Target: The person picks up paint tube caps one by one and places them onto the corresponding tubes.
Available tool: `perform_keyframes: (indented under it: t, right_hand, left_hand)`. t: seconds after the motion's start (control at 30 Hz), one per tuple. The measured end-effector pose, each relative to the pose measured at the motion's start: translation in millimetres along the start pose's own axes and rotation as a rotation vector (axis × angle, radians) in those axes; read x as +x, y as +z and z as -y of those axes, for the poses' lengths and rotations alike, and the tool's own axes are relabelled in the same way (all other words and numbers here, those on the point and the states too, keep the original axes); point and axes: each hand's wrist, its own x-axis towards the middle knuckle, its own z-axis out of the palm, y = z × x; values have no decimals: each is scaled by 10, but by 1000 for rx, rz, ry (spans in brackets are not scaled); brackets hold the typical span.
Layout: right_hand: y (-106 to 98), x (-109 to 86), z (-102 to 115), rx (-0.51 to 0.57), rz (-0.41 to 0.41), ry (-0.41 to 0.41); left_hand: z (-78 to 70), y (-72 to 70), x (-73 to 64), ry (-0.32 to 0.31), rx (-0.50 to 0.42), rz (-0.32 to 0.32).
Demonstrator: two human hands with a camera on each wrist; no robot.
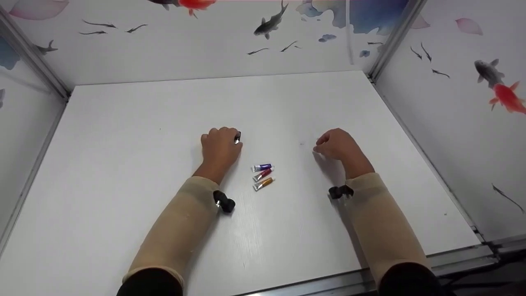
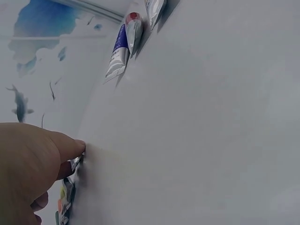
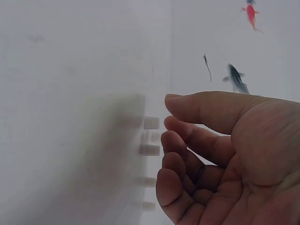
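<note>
In the head view, a white tabletop point(image 1: 123, 123) meets a white back panel point(image 1: 164, 57) at twelve o'clock, printed there with a dark carp point(image 1: 269, 24). A blue watercolour blot point(image 1: 374, 16) lies towards one, a pink petal point(image 1: 39, 8) at ten. On the right panel point(image 1: 444, 123), a red carp point(image 1: 508, 98) touches a grey one point(image 1: 488, 73) between two and three. Metal rail point(image 1: 464, 259) and dark cables point(image 1: 481, 283) sit at four.

By the left hand point(image 1: 220, 147), most of a dark-ended object point(image 1: 237, 137) is hidden in the head view. In the left wrist view, a silvery tube point(image 2: 155, 11) is cut off by the top edge, and the lettering on the purple tube point(image 2: 118, 52) is too blurred to be read.
</note>
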Motion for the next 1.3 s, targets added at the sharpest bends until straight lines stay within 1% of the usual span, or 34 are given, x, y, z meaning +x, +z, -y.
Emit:
perform_keyframes:
  t: [0.07, 0.23, 0.37, 0.47, 0.67, 0.83, 1.0, 1.23, 1.3]
  right_hand:
    - [11, 8, 2, -4, -1, 5]
    - [28, 18, 2, -24, -3, -11]
    - [27, 30, -4, -9, 1, -24]
    - [24, 42, -10, 6, 7, -15]
    - [33, 47, 4, 10, 18, 4]
    - [49, 69, -5, -3, 15, -6]
    - [56, 66, -1, -2, 13, -8]
    - [61, 62, 11, -5, 4, -18]
    - [65, 65, 4, -10, 2, -29]
  left_hand:
    - [-6, 5, 6, -1, 5, -1]
    - [-29, 2, 21, -1, 20, 3]
    - [-43, -9, 21, 1, 22, -5]
    - [-43, -7, 19, -3, 8, -9]
    - [-36, 5, 28, -12, -5, 5]
    - [-32, 12, 39, -12, 0, 3]
    - [-30, 26, 37, -21, -14, 0]
    - [-49, 2, 40, -42, -19, 4]
    - [-44, 8, 31, -35, -23, -11]
